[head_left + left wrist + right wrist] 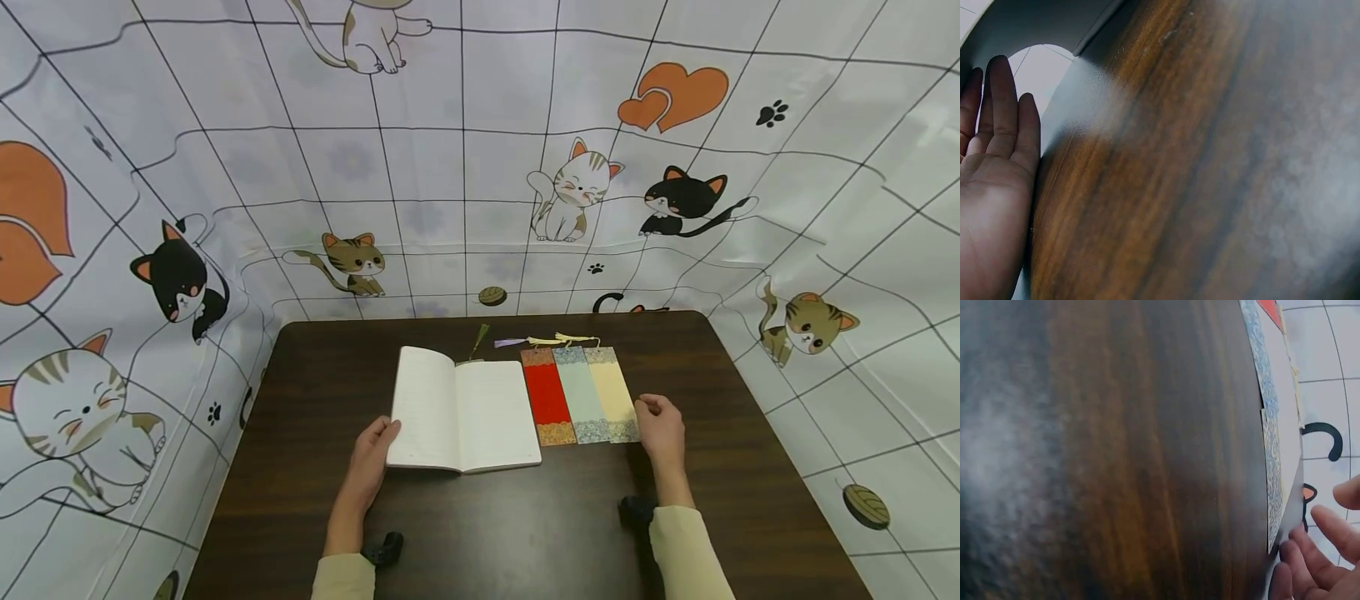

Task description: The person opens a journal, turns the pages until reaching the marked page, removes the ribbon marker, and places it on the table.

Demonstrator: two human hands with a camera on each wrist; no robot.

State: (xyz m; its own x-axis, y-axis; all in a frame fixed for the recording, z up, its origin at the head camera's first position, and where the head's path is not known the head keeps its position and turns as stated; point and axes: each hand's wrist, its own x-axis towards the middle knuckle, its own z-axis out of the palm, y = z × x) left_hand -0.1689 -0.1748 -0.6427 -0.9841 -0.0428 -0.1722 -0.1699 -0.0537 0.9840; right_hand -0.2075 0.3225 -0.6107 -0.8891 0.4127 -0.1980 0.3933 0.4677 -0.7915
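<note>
An open notebook [495,412] with blank-looking white pages lies on the table. My left hand [370,450] holds its left edge, thumb at the page's rim and fingers largely hidden behind it. In the left wrist view, that hand [997,169] shows extended fingers beside a dark grey surface, probably the cover. Right of the notebook lie a red bookmark [547,396], a pale green bookmark [580,392] and a pale yellow bookmark [611,387], side by side with patterned ends. Beside the yellow one rests my right hand [662,429], fingers loosely bent, apparently holding nothing.
Lilac and yellow tassels [558,339] extend beyond the bookmarks' far ends. A green tassel [480,340] sticks out above the notebook. The dark brown wooden table [480,525] meets a white cat-patterned sheet [427,167] at its back and sides.
</note>
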